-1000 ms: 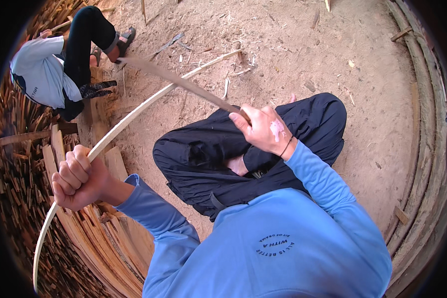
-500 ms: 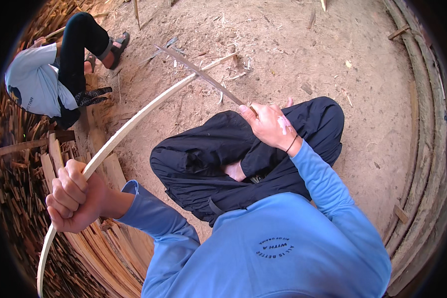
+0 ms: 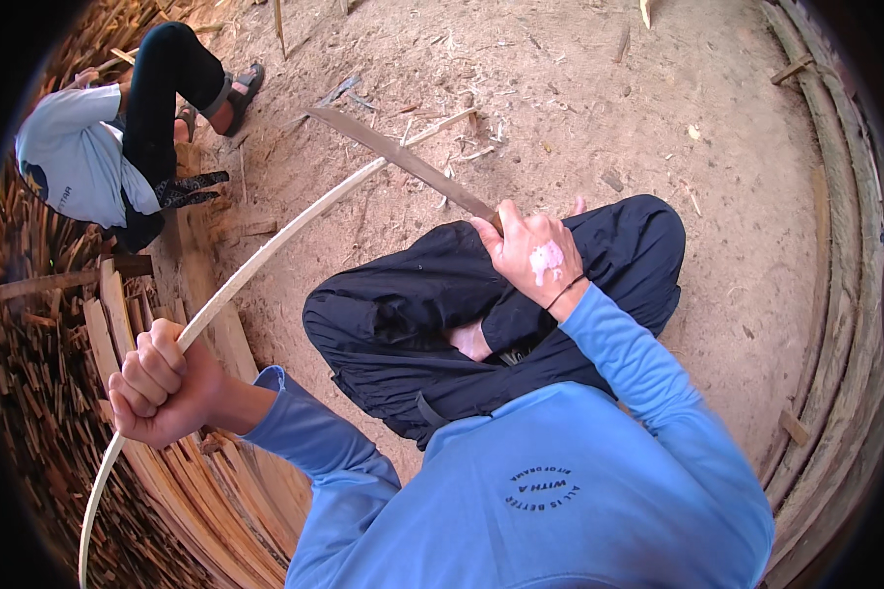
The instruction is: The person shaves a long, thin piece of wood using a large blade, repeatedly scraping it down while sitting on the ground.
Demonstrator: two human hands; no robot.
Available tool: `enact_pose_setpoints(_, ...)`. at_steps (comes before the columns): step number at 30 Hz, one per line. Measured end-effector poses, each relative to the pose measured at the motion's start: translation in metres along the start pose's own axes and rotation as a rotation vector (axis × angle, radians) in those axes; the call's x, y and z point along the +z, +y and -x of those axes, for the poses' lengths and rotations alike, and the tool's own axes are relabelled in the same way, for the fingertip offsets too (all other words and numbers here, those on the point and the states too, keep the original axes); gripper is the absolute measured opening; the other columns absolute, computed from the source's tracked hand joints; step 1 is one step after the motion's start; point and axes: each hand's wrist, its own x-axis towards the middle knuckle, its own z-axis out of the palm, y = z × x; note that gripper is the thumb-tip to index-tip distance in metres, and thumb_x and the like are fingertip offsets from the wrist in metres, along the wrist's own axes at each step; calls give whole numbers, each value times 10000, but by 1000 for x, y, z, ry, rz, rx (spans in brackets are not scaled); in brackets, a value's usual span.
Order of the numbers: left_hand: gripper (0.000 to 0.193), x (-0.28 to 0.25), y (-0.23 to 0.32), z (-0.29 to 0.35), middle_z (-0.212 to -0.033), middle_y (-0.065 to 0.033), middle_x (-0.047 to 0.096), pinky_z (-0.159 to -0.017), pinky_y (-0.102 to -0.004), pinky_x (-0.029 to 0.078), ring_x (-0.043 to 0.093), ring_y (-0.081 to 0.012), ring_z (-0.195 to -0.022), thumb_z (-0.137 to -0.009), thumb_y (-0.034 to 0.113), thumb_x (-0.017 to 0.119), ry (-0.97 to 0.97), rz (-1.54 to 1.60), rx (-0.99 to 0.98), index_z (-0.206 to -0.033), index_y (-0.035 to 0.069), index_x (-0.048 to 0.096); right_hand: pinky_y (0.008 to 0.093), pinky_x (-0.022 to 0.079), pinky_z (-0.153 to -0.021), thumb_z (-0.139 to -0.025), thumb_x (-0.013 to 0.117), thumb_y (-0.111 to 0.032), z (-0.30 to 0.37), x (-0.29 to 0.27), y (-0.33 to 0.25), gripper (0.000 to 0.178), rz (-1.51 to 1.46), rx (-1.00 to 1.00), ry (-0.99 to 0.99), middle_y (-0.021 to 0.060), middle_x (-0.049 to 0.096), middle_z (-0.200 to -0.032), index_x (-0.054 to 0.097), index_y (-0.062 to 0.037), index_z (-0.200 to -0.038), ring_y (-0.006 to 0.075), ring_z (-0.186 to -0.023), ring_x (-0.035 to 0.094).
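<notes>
Left hand (image 3: 162,385) clenched, full fist round strip (image 3: 285,233). Right hand (image 3: 535,253) closed round knife (image 3: 417,169), thumb toward blade. Strip bowed: near end hangs past fist over wood pile (image 3: 34,422) along ground's (image 3: 599,128) left edge, far end out over ground. Knife crosses strip near far end, can't tell if touching. Co-worker (image 3: 93,162) near ground's far left corner.

Dark printed lettering (image 3: 543,489), arched into a ring around a straight middle line, stands on the blue shirt (image 3: 619,530); shorter dark print (image 3: 65,199) runs across the other person's pale shirt (image 3: 81,162)
</notes>
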Motion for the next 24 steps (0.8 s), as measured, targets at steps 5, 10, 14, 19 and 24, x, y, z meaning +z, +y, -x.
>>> enact_pose_setpoints(5, 408, 16, -4, 1, -425, 84, 245, -420, -233, 185, 159, -40, -367, -900, 159, 443, 89, -77, 60, -522, 199, 295, 705, 435, -714, -956, 524, -477, -9, -16, 10, 426, 53, 26, -75, 209, 613, -580, 546, -60, -873, 424, -604, 657)
enact_pose_setpoints(10, 405, 44, -14, 5, -432, 79, 247, -427, -241, 192, 157, -47, -371, -911, 161, 436, 86, -107, 87, -535, 196, 291, 536, 486, -622, -973, 505, -464, -31, -10, 47, 489, -53, 33, -39, 237, 612, -651, 577, -6, -817, 448, -655, 632)
enact_pose_setpoints(14, 407, 46, -17, -1, -432, 80, 254, -423, -238, 188, 158, -47, -370, -914, 168, 439, 53, -94, 83, -536, 197, 292, 468, 451, -632, -995, 478, -438, -29, -14, 63, 532, -276, 116, -98, 236, 591, -686, 593, 19, -747, 418, -713, 612)
enact_pose_setpoints(19, 408, 40, -13, -4, -433, 83, 251, -424, -228, 191, 162, -43, -371, -914, 176, 440, 32, -74, 69, -536, 200, 287, 456, 395, -612, -1007, 476, -410, -2, -27, 30, 489, -393, 46, -43, 191, 549, -608, 550, -4, -745, 395, -602, 564)
enact_pose_setpoints(24, 411, 41, -14, -5, -436, 78, 245, -434, -232, 203, 164, -43, -380, -920, 178, 432, -2, -59, 31, -541, 202, 274, 718, 263, -909, -989, 488, -434, 6, -1, 21, 405, -147, 66, -46, 154, 632, -649, 578, -80, -814, 410, -691, 640)
